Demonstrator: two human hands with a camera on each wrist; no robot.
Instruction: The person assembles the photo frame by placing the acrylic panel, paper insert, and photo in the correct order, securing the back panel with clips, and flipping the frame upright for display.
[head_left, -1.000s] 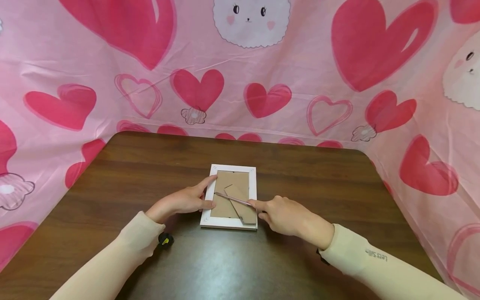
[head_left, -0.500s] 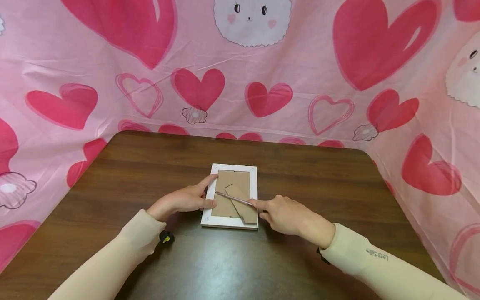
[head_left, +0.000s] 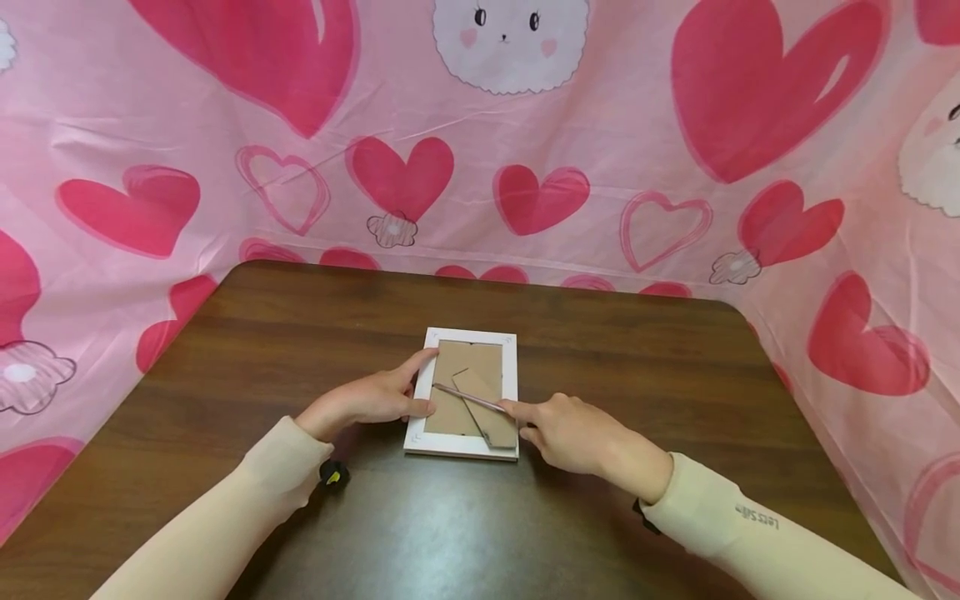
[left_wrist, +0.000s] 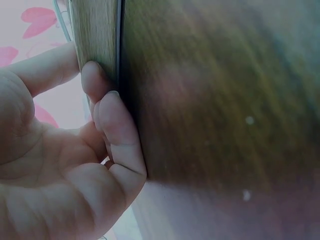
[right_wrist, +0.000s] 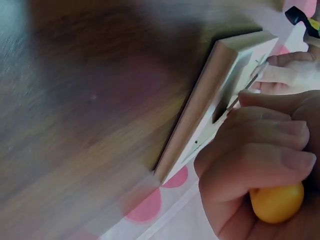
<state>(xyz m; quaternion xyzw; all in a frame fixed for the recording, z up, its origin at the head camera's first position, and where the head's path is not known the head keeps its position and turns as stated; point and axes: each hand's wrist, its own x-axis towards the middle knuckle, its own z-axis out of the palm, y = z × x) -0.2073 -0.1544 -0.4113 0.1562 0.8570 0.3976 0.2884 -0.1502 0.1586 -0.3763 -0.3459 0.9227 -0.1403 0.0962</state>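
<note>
"Head view: where's our frame (head_left: 452, 417)?"
"Right of our left hand (head_left: 375, 400), which grips its edge; from our right hand (head_left: 566, 432), a screwdriver (head_left: 471, 397) crosses its back."
"Left wrist?"
"Fingers (left_wrist: 117, 120) curl against its side."
"Right wrist?"
"We grasp the yellow handle (right_wrist: 278, 205), probably prying; next calls for steady leverage."

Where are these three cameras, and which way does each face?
Head: worn on the head, facing forward and down at the frame on the table; left hand, right hand and sleeves show.
Left wrist: on that wrist, facing the frame's edge; left hand shows.
Right wrist: on that wrist, facing table and frame; right hand shows, left hand beyond.
Head and right wrist share the rod.
</note>
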